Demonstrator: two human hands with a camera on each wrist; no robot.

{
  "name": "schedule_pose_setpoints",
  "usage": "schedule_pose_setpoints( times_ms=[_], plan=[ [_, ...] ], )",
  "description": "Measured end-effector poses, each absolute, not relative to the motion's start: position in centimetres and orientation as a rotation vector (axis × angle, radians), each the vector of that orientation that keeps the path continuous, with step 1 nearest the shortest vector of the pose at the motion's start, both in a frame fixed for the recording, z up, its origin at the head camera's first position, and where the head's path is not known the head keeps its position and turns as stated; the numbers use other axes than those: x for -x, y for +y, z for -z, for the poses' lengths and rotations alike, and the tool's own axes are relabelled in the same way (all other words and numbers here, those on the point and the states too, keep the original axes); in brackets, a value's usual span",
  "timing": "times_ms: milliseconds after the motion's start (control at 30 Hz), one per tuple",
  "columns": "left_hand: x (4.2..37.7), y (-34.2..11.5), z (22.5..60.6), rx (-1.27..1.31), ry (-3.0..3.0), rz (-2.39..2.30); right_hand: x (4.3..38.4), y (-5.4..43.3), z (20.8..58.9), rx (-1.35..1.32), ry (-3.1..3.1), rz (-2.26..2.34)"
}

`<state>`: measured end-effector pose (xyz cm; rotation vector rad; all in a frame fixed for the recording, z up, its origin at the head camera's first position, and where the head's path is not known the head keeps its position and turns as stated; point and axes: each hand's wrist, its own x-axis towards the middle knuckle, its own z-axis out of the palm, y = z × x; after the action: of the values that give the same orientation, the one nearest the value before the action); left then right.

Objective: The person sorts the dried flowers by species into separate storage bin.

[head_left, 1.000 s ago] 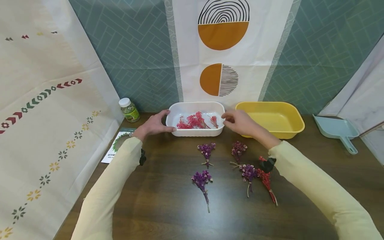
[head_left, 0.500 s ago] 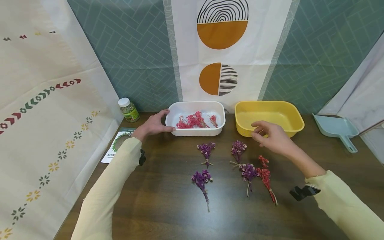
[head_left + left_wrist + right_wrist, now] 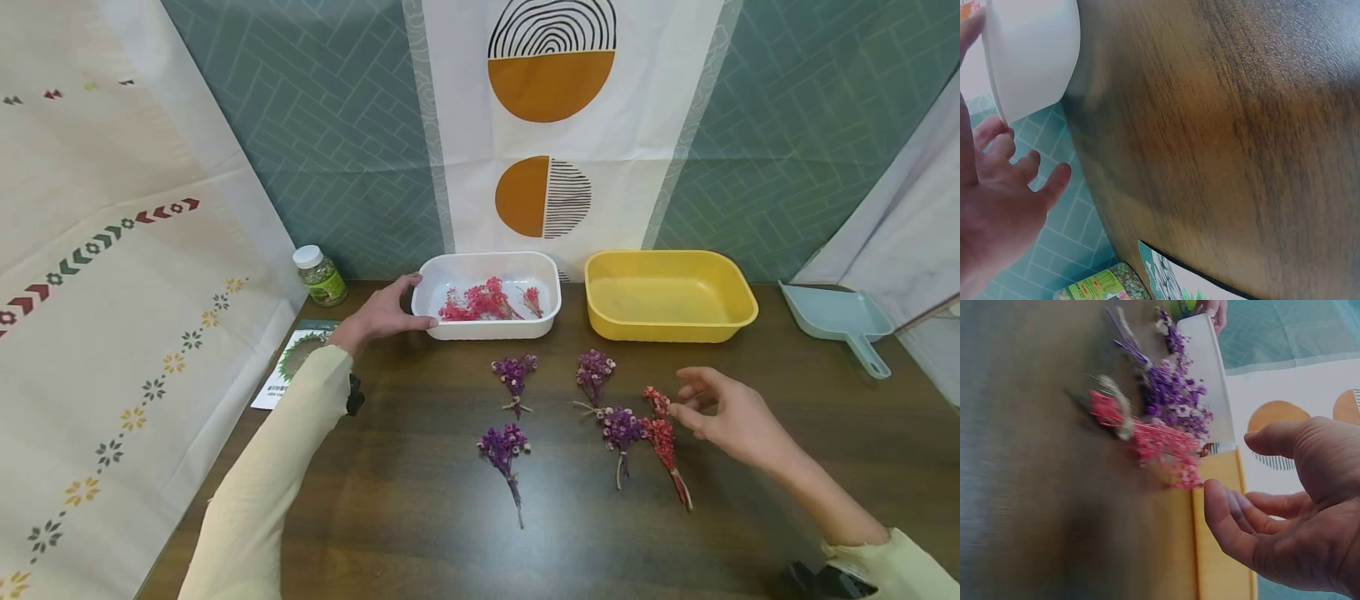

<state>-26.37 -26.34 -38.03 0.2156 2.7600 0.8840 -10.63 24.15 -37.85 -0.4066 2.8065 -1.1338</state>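
At the back, my left hand (image 3: 381, 318) grips the left end of a white plastic basin (image 3: 491, 332), thumb on the front rim and fingertips at the far corner. Inside the basin lie sprigs of pink-red dried flowers (image 3: 487, 300). My right hand (image 3: 738, 417) hovers at the top of a tied red dried-flower bunch (image 3: 662, 440), its thumb and fingers apart with nothing between them. Just left of that bunch lies a purple dried-flower bunch (image 3: 621, 429), touching it. More purple bunches lie on the table: one upper right (image 3: 595, 371), one upper left (image 3: 514, 375), one lower left (image 3: 504, 450).
A yellow basin (image 3: 671, 332) stands to the right of the white one. Further right lies a pale blue dustpan (image 3: 840, 317). At the back left are a white-lidded jar (image 3: 321, 275) and a printed packet (image 3: 292, 367). Cloth-covered walls border the wooden table (image 3: 390, 500).
My right hand has let go of the white basin's right end and moved right and toward me, down to the red bunch. My left hand has stayed on the basin.
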Motion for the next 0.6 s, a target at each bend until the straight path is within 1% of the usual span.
schedule_pose_setpoints(
  times_ms=[233, 600],
  plan=[
    [26.1, -26.5, 38.2, -0.223, 2.758, -0.925, 8.3, 24.5, 39.2, 0.349, 2.829, 1.022],
    [26.2, -26.4, 38.2, -0.222, 2.741, -0.959, 7.6, 24.1, 40.4, 0.29, 2.795, 0.983]
  ],
)
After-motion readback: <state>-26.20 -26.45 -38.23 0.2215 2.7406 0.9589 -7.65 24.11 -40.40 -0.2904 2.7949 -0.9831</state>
